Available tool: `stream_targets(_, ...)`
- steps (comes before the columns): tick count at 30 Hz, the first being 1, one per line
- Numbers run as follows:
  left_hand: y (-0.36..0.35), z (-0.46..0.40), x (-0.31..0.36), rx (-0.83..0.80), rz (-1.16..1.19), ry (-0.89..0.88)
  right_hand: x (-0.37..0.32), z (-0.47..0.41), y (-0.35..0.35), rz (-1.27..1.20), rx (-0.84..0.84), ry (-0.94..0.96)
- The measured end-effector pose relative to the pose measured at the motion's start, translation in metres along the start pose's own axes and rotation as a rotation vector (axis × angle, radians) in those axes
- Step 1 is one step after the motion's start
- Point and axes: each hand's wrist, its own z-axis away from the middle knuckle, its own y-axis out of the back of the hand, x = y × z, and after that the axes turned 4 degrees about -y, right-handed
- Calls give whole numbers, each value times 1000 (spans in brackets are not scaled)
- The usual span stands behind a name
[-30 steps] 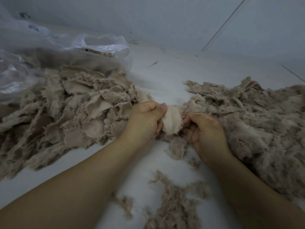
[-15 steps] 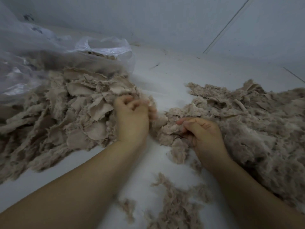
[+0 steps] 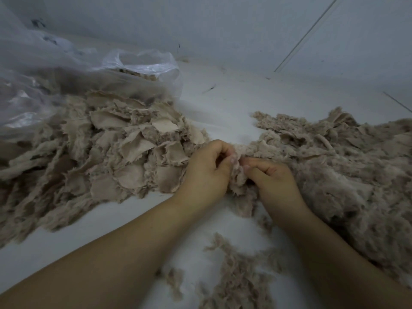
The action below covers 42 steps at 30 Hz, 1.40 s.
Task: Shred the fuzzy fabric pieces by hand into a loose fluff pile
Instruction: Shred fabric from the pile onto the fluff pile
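Pinching one fabric piece (image 3: pixel 239 175) at frame centre, your left hand (image 3: pixel 206 172) & right hand (image 3: pixel 270 181) both grip it. Fluff pile (image 3: pixel 334 166) fills the right; unshredded heap (image 3: pixel 107 152) at left remains (approx. half done).

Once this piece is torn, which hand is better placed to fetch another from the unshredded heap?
Left. The left hand sits beside the fabric pieces; the right hand borders the fluff pile.

Beige-taupe fabric pieces (image 3: pixel 133 152) & fluff pile (image 3: pixel 345 175), white surface (image 3: pixel 223 108) (clear plastic bag (image 3: pixel 66 70)).
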Motion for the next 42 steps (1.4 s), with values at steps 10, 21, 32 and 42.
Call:
stream_targets(10,-4,8,16,-206,644,237,-1,-1,2,-72,42,-68)
stream_targets(21,-7,1,5,-70,640,432,2,-1,0,46,-26,74)
stream_targets(32,-7,-2,1,20,578,479,4,-1,-2,16,-57,28)
stream_targets(42,1,0,3,23,695,425,3,-1,-1,30,-18,79)
